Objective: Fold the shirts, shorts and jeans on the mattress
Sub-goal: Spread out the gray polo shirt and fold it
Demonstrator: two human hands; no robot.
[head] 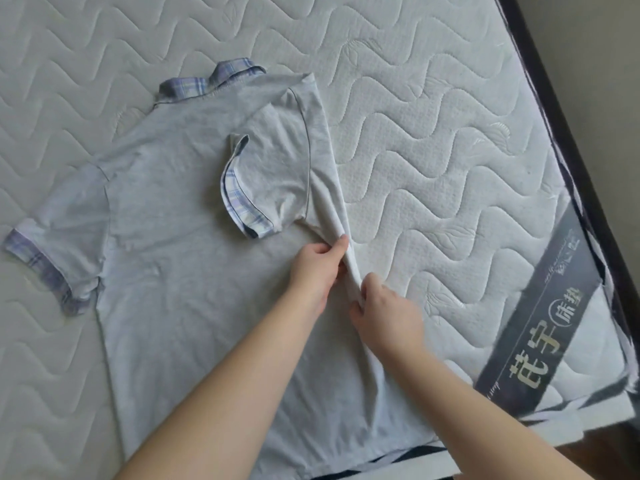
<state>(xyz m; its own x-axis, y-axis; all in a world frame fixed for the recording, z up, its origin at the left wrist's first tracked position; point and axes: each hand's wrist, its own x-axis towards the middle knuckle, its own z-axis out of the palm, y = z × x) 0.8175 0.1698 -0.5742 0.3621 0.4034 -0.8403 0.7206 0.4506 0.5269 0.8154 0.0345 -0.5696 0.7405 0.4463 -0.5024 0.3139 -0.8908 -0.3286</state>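
Left hand [317,271] and right hand [386,315] both pinch the shirt's [180,265] folded right edge. Soft grey knit, plaid cuffs, on quilted white mattress [433,133].

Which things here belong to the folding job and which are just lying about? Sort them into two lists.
Part of the job:
grey shirt, right sleeve folded in
left hand, pinching the folded edge
right hand, pinching the same edge
mattress, the work surface

Just there:
dark label on the mattress
dark bed frame
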